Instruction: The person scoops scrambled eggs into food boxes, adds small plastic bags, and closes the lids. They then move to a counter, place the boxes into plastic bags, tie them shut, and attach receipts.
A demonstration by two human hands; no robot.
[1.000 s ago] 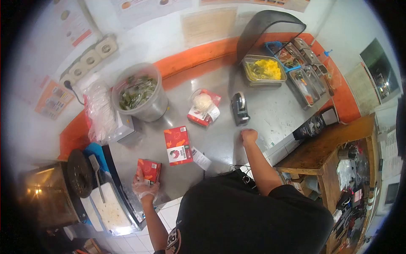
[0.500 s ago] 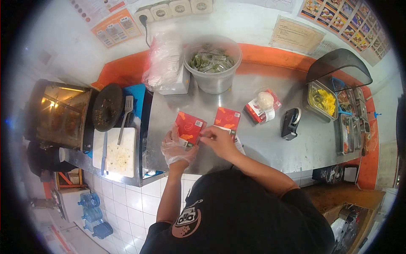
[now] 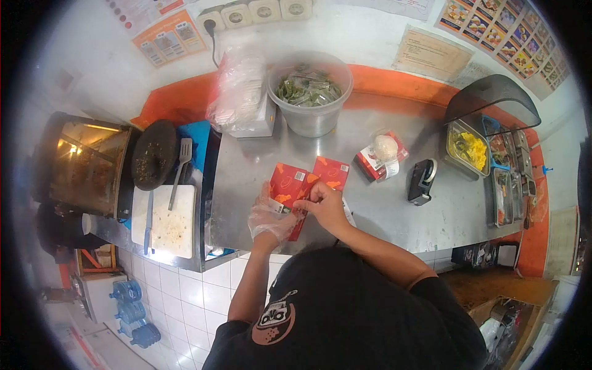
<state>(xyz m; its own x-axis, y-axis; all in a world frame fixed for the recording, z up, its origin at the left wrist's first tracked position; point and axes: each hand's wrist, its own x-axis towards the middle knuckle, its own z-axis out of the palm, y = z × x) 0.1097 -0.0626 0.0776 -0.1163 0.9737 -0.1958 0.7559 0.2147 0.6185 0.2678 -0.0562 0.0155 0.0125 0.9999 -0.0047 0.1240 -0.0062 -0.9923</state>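
Note:
My left hand (image 3: 271,219), in a clear plastic glove, is closed around the left side of a red food box (image 3: 290,180) with orange print and a small code square on top. My right hand (image 3: 325,208) is bare. Its thumb and fingers are pinched together at the right edge of that box, and whatever they pinch is hidden. Just behind my right hand lies a second red food box (image 3: 331,171), partly covered by it. To the right, a black tape dispenser (image 3: 423,182) stands on the steel counter.
A third red box (image 3: 372,161) carries a round whitish item (image 3: 386,148). Behind stands a clear bucket (image 3: 311,117) of bagged greens. Food trays (image 3: 472,151) line the right end. A cutting board (image 3: 169,228) with a knife, a spatula (image 3: 180,169) and a wok (image 3: 154,154) are left.
The box in my left hand has shifted right, close against the second box, and its red side face now shows. My right hand stays pinched at its edge, slightly further right.

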